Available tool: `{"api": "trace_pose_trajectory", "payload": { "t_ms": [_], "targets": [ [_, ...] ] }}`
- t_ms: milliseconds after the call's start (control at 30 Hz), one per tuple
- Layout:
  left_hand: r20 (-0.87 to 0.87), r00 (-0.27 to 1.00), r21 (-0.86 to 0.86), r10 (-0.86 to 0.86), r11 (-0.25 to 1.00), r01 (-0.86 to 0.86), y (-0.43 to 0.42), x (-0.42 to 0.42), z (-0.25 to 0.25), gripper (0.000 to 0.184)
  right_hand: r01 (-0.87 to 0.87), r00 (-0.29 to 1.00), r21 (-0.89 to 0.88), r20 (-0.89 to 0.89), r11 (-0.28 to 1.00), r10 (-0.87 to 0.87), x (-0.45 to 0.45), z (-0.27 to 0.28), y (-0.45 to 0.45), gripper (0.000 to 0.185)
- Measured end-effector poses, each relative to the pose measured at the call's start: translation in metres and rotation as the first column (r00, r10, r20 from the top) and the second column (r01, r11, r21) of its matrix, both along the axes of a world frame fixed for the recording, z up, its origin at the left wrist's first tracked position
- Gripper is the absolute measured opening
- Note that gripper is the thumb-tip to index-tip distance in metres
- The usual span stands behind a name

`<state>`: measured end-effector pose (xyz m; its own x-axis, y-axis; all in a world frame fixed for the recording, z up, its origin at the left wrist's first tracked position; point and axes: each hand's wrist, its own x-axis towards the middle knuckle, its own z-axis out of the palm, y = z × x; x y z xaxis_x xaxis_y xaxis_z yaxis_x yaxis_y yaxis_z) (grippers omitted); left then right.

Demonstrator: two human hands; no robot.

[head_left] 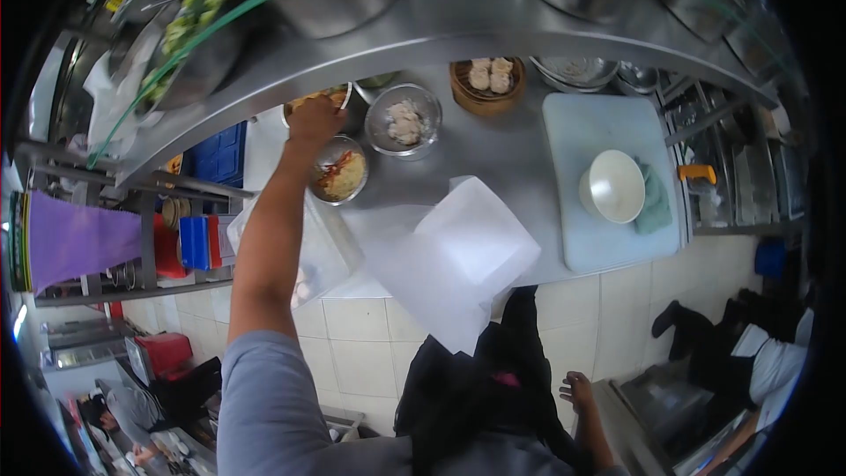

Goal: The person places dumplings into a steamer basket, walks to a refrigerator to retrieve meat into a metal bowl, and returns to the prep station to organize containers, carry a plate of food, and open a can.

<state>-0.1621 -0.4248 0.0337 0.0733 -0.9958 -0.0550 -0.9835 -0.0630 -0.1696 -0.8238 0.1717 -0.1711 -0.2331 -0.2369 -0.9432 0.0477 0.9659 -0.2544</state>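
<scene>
While left hand [317, 117] overhangs container [347, 92], dumplings [480, 76] in steamer [487, 107]

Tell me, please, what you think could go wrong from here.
The thin white translucent sheets overhang the front edge of the grey steel counter, so brushing past might drag them down. The bare left hand reaches over the round container of orange-yellow food, beside the round steel bowl of pale and red food, so bits could fall across. The round cream-white bowl sits against a crumpled green cloth; tugging the cloth might shift it.
</scene>
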Motion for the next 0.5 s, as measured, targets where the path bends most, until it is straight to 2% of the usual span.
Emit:
{"api": "trace_pose_trajectory", "payload": {
  "t_ms": [100, 167, 267, 333, 367, 433, 500],
  "targets": [
    [-0.098, 0.993, -0.002, 0.067, 0.998, -0.067, 0.018, -0.002, 0.017, 0.04, -0.024, 1.0, -0.064, -0.009, 0.998, 0.024, -0.003, 0.014, -0.025, 0.035],
    [-0.089, 0.993, -0.014, 0.074, 0.997, -0.076, 0.028, 0.011, 0.024, 0.041, -0.022, 1.0, -0.113, -0.012, 0.993, 0.021, -0.003, 0.027, -0.041, 0.034],
    [-0.071, 0.982, 0.006, 0.177, 0.984, -0.177, 0.044, 0.039, 0.033, 0.042, -0.039, 0.999, -0.173, -0.027, 0.984, 0.035, -0.001, 0.046, -0.074, 0.034],
    [-0.195, 0.969, 0.038, 0.154, 0.988, -0.149, 0.059, 0.058, 0.038, 0.038, -0.065, 0.998, -0.28, -0.007, 0.958, 0.066, 0.017, 0.069, -0.103, 0.038],
    [-0.2, 0.967, 0.03, 0.159, 0.987, -0.156, 0.07, 0.061, 0.042, 0.038, -0.055, 0.998, -0.328, 0.023, 0.943, 0.067, 0.032, 0.085, -0.122, 0.04],
    [-0.355, 0.919, -0.191, 0.17, 0.949, -0.25, 0.105, 0.063, 0.048, 0.031, -0.042, 0.991, -0.422, 0.098, 0.906, 0.092, 0.071, 0.115, -0.165, 0.043],
    [-0.427, 0.894, -0.238, 0.134, 0.938, -0.254, 0.149, 0.064, 0.032, 0.026, -0.049, 0.974, -0.476, 0.17, 0.878, 0.147, 0.119, 0.145, -0.204, 0.047]
  ]
}}
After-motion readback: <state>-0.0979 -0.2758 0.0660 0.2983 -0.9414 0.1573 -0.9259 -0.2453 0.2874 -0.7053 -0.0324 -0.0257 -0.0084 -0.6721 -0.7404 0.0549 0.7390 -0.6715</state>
